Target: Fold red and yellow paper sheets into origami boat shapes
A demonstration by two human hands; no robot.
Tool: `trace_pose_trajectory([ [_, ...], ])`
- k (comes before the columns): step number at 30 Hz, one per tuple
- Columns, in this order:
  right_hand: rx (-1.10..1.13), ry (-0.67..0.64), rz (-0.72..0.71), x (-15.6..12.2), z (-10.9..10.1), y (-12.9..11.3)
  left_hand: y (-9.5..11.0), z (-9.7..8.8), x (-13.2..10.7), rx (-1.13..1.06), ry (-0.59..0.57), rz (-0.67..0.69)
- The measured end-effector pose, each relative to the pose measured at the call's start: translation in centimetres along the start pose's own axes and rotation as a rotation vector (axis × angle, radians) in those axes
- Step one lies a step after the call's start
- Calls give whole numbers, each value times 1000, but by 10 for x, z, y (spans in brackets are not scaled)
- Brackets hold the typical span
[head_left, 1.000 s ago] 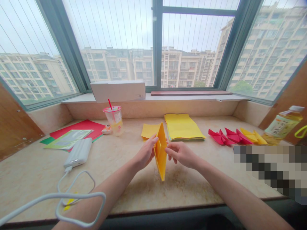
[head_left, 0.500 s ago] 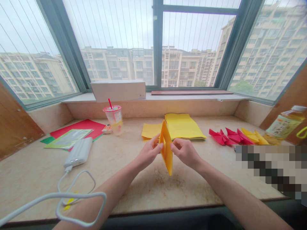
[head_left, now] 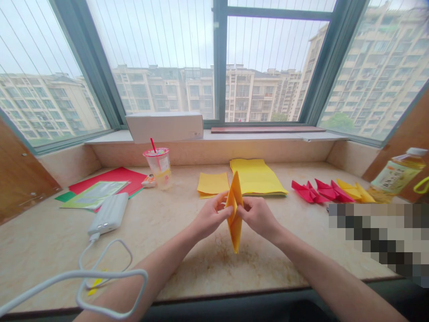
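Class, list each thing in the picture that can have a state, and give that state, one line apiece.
Left hand: gripping folded yellow paper
Right hand: gripping it too
Folded yellow paper: held up on edge, partly open
Yellow sheet stack: lying flat
Cup: upright, lidded, red straw in
Drink bottle: capped
Power bank: white cable plugged in
Red paper pieces: folded
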State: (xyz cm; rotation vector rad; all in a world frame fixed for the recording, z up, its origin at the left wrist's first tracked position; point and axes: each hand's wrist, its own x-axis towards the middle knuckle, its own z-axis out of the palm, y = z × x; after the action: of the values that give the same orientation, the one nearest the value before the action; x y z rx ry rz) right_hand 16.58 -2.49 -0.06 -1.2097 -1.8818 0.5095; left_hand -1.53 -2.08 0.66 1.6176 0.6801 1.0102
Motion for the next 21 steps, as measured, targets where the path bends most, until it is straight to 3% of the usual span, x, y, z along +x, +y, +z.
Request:
trace_pose_trajectory([
  [5,10,-62,34,0,0,0,-1,1,-1,32,2,-6],
  [12,-50,-17,23,0,1,1,5,7,-1,-35,-7,17],
  [21,24,139,-63,0,-6,-3,4,1,1,-138,209,-70],
])
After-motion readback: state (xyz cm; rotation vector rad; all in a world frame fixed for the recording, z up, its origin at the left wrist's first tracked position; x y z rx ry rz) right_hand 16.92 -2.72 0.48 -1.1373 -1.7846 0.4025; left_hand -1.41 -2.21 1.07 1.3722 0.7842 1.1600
